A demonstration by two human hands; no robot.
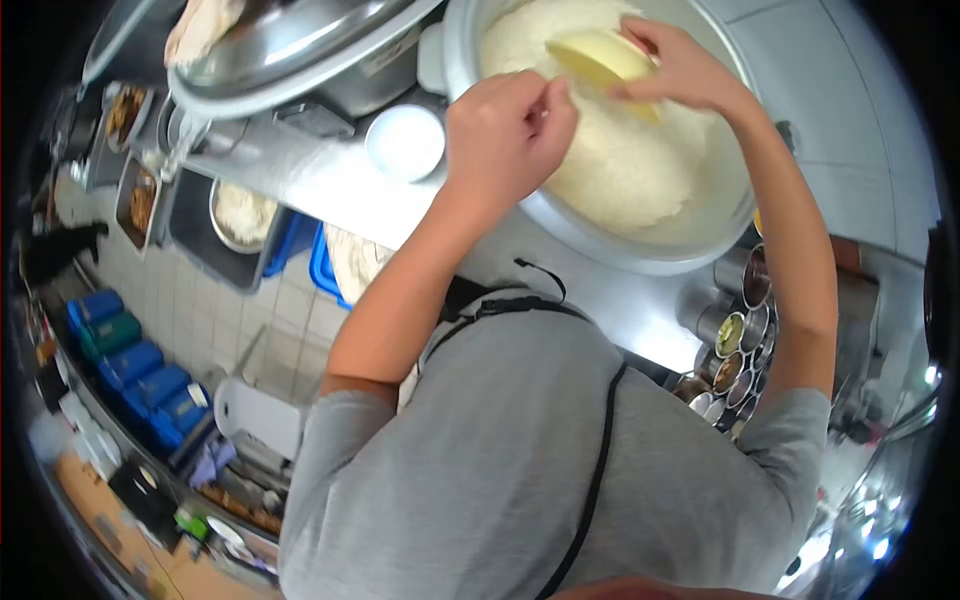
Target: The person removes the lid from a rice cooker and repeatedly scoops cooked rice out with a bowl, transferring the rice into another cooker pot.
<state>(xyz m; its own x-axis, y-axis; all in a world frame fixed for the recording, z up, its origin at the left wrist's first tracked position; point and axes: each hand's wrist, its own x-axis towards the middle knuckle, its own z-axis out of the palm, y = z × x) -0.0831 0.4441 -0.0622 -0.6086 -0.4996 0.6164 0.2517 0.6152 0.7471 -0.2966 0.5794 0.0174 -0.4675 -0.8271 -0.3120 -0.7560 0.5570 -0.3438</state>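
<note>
A large round metal pot [735,215] holds a pale, fluffy mass that looks like cooked rice [630,170]. Over it, my right hand [685,70] grips a pale yellow bowl [595,57] by its side, tilted, with its lower edge close to the rice. My left hand [508,130] is closed in a fist above the pot's near left rim; whatever its fingers may hold is hidden. Just left of that hand stands a small white bowl [405,142] on the steel counter [300,165].
A big lidded pot [300,45] stands at the upper left. Several small metal containers [735,335] are grouped to the right of my body. Below the counter on the left is a grey bin [190,215] with a bowl of white food. Blue boxes [155,390] line the floor near a white stool [260,415].
</note>
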